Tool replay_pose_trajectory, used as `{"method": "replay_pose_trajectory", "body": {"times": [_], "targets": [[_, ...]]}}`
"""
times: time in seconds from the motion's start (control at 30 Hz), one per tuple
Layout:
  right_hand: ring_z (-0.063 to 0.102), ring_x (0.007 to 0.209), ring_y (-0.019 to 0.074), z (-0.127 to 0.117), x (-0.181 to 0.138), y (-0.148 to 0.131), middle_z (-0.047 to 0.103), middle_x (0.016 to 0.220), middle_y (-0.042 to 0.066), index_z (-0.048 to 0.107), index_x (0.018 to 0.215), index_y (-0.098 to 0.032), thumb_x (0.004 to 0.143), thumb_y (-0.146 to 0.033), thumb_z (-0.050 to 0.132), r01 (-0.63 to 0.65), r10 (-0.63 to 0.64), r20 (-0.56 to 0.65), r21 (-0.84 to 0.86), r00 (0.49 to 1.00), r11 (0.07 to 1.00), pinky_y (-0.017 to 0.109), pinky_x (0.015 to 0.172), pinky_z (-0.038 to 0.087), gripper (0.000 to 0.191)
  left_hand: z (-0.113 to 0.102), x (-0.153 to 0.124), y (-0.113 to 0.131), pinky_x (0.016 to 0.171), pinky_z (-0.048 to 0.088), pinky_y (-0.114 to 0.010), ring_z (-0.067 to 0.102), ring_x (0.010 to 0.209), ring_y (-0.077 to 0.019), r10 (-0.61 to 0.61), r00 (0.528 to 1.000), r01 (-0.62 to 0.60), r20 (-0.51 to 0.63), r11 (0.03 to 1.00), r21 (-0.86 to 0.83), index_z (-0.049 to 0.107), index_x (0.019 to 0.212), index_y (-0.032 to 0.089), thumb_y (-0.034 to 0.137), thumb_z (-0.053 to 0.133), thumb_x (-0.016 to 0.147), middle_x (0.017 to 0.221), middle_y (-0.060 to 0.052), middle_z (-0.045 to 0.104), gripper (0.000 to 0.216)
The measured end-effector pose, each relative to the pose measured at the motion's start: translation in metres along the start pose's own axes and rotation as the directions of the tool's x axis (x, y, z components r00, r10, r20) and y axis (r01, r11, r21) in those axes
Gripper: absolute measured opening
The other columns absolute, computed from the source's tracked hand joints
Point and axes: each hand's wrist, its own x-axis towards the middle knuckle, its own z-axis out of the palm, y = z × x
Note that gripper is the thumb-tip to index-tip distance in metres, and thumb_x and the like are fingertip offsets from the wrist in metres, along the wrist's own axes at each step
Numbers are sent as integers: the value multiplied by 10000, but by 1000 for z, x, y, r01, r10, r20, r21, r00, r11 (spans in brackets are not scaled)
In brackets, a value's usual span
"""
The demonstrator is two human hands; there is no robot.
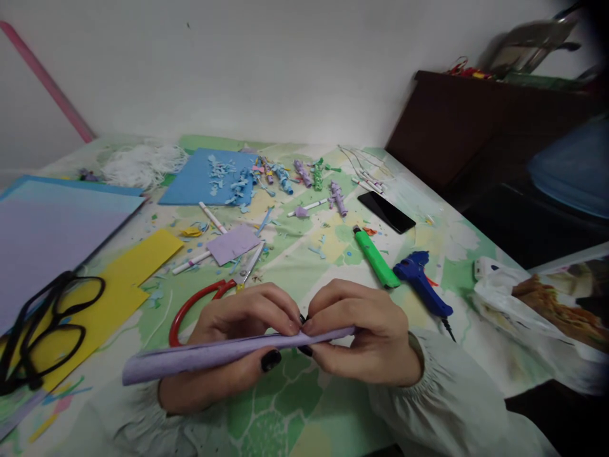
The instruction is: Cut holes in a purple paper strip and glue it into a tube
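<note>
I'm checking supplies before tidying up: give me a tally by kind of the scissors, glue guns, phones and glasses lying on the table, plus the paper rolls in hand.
Red-handled scissors: 1
Blue glue gun: 1
Black phone: 1
Black glasses: 1
Lavender paper roll, held by the left hand and the right hand: 1
Total: 5

We see a cloth-covered surface (273, 422), patterned in green, white and yellow. On it we find white string (143, 164) near the back, a blue sheet (185, 181), yellow paper (126, 273), red-handled scissors (228, 285), a fringed purple roll (338, 199), a black phone (386, 211), a green cutter (377, 257), a blue glue gun (423, 287) and paper scraps (156, 294).
</note>
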Motion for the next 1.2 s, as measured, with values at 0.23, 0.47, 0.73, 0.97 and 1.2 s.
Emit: {"method": "replay_pose_trajectory", "body": {"times": [0.23, 0.47, 0.73, 0.97, 1.2], "targets": [[618, 659, 126, -1, -1, -3, 657, 727, 76, 643, 851, -103, 730, -59, 682, -70, 69, -30, -69, 997, 995, 225, 596, 506, 135, -10, -8, -7, 777, 517, -248, 629, 858, -172, -38, 998, 43, -44, 993, 110, 689, 929, 237, 229, 641, 837, 867, -37, 684, 103], [616, 666, 133, -1, -2, -3, 655, 728, 85, 632, 858, -86, 737, -45, 674, -41, 36, -47, -99, 998, 994, 237, 594, 505, 135, -8, -9, -9, 767, 529, -241, 637, 825, -156, -18, 992, 31, -127, 994, 101, 670, 895, 260, 183, 668, 815, 842, -3, 690, 111], [636, 703, 149, 0, -2, 0, 668, 738, 123, 664, 834, -58, 760, -48, 666, -10, 10, -22, -16, 1000, 1000, 239, 609, 524, 75, -9, -8, -9, 742, 512, -262, 619, 820, -156, -9, 998, 9, -67, 1000, 9, 664, 882, 244, 196, 650, 838, 841, -6, 660, 67], [632, 688, 146, 0, -1, 0, 670, 735, 109, 665, 835, -74, 737, -45, 676, -32, 31, -37, -26, 999, 999, 249, 603, 519, 103, -11, -8, -8, 756, 508, -224, 611, 842, -141, -37, 998, 38, -51, 999, 25, 652, 909, 225, 189, 670, 818, 875, -14, 654, 100], [645, 659, 151, 1, -3, 1, 685, 730, 125, 675, 860, -46, 748, -95, 707, -47, 47, -4, -66, 999, 997, 247, 581, 512, 126, -9, -7, -10, 735, 507, -198, 621, 820, -132, -52, 997, 59, -60, 992, 109, 703, 886, 230, 172, 749, 747, 846, -5, 686, 157]]}}
